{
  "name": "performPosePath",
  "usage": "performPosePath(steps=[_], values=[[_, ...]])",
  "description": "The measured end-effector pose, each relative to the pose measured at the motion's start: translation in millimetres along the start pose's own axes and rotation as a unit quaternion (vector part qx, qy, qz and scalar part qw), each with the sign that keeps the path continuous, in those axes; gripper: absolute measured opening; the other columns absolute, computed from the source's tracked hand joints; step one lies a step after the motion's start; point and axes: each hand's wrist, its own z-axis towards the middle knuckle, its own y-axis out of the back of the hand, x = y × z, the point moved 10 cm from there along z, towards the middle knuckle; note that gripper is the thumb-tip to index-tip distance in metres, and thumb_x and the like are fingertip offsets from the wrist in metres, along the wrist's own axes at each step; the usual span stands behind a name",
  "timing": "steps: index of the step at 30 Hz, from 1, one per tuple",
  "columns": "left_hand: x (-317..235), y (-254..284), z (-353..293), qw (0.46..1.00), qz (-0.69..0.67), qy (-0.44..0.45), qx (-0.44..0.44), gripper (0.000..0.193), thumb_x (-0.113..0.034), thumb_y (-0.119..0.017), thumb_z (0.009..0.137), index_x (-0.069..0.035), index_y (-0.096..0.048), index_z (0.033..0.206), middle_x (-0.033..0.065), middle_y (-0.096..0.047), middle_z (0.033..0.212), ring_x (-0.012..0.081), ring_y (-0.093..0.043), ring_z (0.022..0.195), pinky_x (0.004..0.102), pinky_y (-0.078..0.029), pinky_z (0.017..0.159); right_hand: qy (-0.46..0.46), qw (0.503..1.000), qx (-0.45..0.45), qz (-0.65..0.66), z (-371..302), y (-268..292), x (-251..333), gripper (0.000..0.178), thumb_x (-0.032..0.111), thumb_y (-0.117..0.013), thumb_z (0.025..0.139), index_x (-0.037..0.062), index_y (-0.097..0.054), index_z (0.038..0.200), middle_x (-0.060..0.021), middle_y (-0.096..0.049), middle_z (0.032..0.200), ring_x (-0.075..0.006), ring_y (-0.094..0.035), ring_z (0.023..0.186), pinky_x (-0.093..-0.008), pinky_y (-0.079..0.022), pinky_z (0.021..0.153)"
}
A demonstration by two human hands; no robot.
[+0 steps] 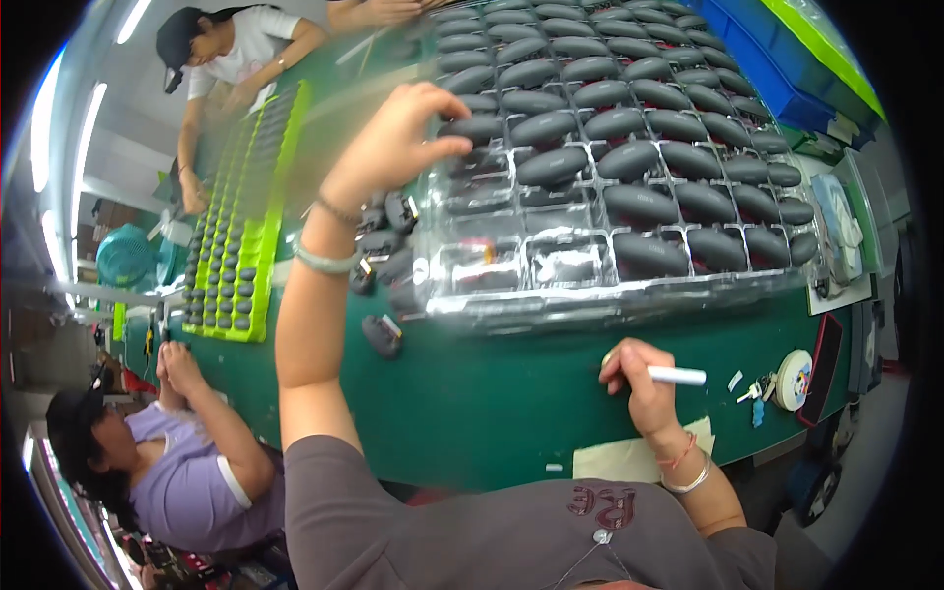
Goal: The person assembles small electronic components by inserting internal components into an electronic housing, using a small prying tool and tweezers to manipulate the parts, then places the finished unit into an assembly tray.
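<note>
Left hand (398, 143): fingers parted at a dark oval piece (480, 129), grip unclear; clear tray (610, 298) to their right. Right hand (646, 391): fingers closed around white pen (680, 376).

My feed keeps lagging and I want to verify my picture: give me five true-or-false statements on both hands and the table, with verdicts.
1. The right hand holds a white pen-shaped tool. True.
2. The left hand is at the blue bins. False: it is beside a dark oval piece at the clear tray's left side.
3. A lime-green tray stands left of the clear tray. True.
4. The green table left of the clear tray is bare. False: loose dark parts lie there.
5. A pale sheet lies near the right wrist. True.
</note>
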Motion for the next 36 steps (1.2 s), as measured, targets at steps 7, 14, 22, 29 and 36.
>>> performPosePath(steps=[7, 14, 22, 29, 36], values=[[-23, 2, -58, 0.865, -0.427, 0.261, -0.032, 0.026, -0.018, -0.06, 0.081, -0.001, -0.056, 0.1, 0.0016, -0.06, 0.089, 0.006, -0.056, 0.078, 0.0207, -0.045, 0.071, 0.033, 0.998, -0.021, 0.039, -5, 0, 8, 0.038, 0.023, -0.042, 0.089, -0.0003, -0.055, 0.063, -0.0046, -0.053, 0.058, -0.0083, -0.045, 0.049, -0.0201, -0.037, 0.047], [-116, -15, -109, 0.752, -0.6, 0.264, -0.069, 0.032, -0.012, -0.052, 0.085, 0.002, -0.048, 0.113, 0.0106, -0.058, 0.099, 0.0166, -0.06, 0.079, 0.0272, -0.053, 0.064, 0.104, 0.99, 0.003, 0.099, -18, -4, 35, 0.038, 0.023, -0.041, 0.089, -0.0027, -0.053, 0.063, -0.0089, -0.053, 0.063, -0.0118, -0.047, 0.053, -0.0222, -0.038, 0.048], [-167, -85, -129, 0.718, -0.643, 0.257, -0.072, 0.043, -0.007, -0.059, 0.081, 0.001, -0.044, 0.12, 0.0052, -0.057, 0.093, 0.0081, -0.054, 0.073, 0.0217, -0.047, 0.066, 0.177, 0.97, 0.032, 0.162, -30, 9, 88, 0.044, 0.024, -0.037, 0.09, -0.0047, -0.051, 0.059, -0.0137, -0.051, 0.062, -0.0156, -0.046, 0.052, -0.0246, -0.037, 0.045], [-172, -111, -127, 0.737, -0.618, 0.25, -0.107, 0.049, 0.006, -0.062, 0.073, 0.003, -0.044, 0.118, 0.0095, -0.054, 0.105, 0.0139, -0.054, 0.094, 0.0258, -0.046, 0.081, 0.109, 0.978, 0.011, 0.179, -19, 10, 47, 0.045, 0.025, -0.036, 0.09, -0.0033, -0.052, 0.06, -0.0122, -0.052, 0.063, -0.0156, -0.05, 0.054, -0.0239, -0.038, 0.046], [-171, -126, -130, 0.73, -0.625, 0.262, -0.091, 0.044, 0.003, -0.061, 0.075, 0.001, -0.047, 0.117, 0.0104, -0.052, 0.107, 0.0145, -0.055, 0.094, 0.0248, -0.05, 0.078, 0.121, 0.983, 0.011, 0.135, -17, 11, 48, 0.044, 0.024, -0.036, 0.09, -0.0036, -0.053, 0.06, -0.0124, -0.052, 0.062, -0.0149, -0.049, 0.054, -0.0237, -0.037, 0.046]])
